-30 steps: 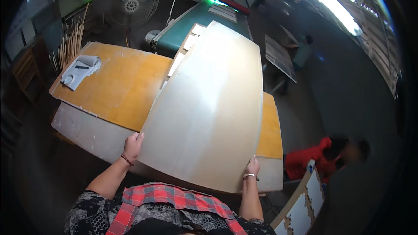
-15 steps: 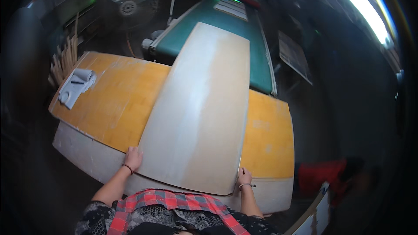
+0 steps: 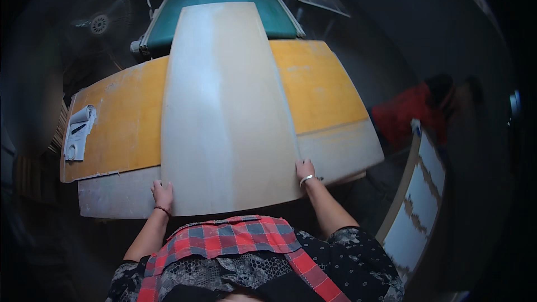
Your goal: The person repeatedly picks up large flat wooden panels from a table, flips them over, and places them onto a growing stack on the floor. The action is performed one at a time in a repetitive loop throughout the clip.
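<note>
A large, pale wooden panel point(image 3: 229, 112) lies lengthwise in front of me, with a bluish-white sheen down its left half. My left hand point(image 3: 162, 197) is closed on its left edge near the close end. On the opposite edge, my right hand point(image 3: 305, 173) grips it a little farther up; the fingertips of both hands are partly hidden. Beneath the panel is a yellow-orange board point(image 3: 128, 123), which rests on a greyish-white board point(image 3: 120, 194). The panel's far end overlaps a green conveyor belt point(image 3: 168, 25).
Toward the left lie a notepad point(image 3: 76, 141), a dark pen point(image 3: 78, 129) and a roll of tape point(image 3: 71, 152). A fan point(image 3: 99, 24) stands at far left. Right of me leans a white board with brown streaks point(image 3: 420, 201); beyond it is a person in red point(image 3: 405, 111).
My view has swung to the right, moving the conveyor and fan leftward in it. The panel now lies closer to me and covers less of the conveyor. Both hands still hold its edges.
</note>
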### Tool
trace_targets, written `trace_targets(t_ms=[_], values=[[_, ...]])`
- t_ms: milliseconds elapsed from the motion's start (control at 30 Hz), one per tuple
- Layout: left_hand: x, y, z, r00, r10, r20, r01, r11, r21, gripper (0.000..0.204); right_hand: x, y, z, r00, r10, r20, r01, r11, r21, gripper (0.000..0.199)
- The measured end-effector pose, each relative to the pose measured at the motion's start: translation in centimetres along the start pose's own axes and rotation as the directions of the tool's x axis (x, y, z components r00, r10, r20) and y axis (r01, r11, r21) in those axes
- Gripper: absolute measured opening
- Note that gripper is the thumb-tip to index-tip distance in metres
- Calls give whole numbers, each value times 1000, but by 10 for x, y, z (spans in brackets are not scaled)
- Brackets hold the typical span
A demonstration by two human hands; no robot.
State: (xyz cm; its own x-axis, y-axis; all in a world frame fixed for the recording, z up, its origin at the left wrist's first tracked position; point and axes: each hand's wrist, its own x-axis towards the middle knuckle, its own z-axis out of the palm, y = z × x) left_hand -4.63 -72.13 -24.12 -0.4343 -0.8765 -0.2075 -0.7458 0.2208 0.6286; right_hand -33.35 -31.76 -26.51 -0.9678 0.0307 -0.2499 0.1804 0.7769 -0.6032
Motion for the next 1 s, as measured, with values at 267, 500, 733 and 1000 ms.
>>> trace_targets(t_ms=[267,500,733,1000], values=[[-80,-136,-58,642,270,717,273,794,-543,38,-171,84,-5,897,-19,441,-57,986,157,42],[-177,-216,-90,574,-175,800,587,769,-253,56,-325,181,28,935,212,285,-269,946,179,63],[-242,-317,-90,679,-151,719,471,840,-268,59,-443,248,0,949,300,101,-315,927,206,51],[-315,-211,-73,736,-176,653,402,891,-212,58,-480,325,-44,917,398,-13,-383,892,239,59]])
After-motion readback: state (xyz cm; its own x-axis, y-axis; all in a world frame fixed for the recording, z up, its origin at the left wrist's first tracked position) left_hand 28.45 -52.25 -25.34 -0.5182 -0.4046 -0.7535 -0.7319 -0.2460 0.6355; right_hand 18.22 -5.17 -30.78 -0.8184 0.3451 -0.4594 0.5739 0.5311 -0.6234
